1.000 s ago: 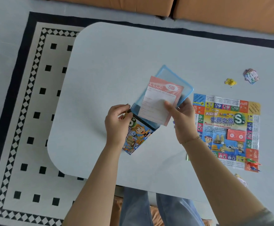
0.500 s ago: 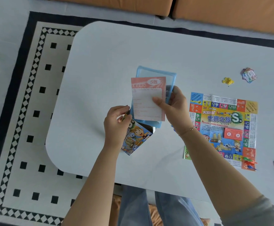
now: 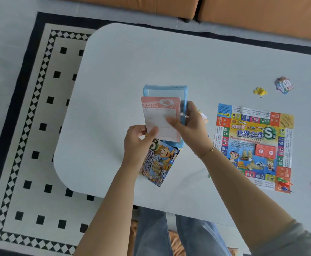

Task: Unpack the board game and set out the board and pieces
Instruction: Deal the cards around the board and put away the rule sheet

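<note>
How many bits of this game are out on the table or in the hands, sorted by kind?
Game board: 1
Box parts, blue tray and printed lid: 2
Rule sheet: 1
Red card deck on the board: 1
Small heaps and packets of pieces around the board, some cut off: about 6
Total: about 11

A pink-and-white instruction sheet [image 3: 161, 119] stood upright against a pale blue plastic tray [image 3: 164, 89] behind it, the illustrated box lid [image 3: 159, 163] tilted just below the grip, while the unfolded colourful board [image 3: 254, 146] lay flat well to its right.
</note>
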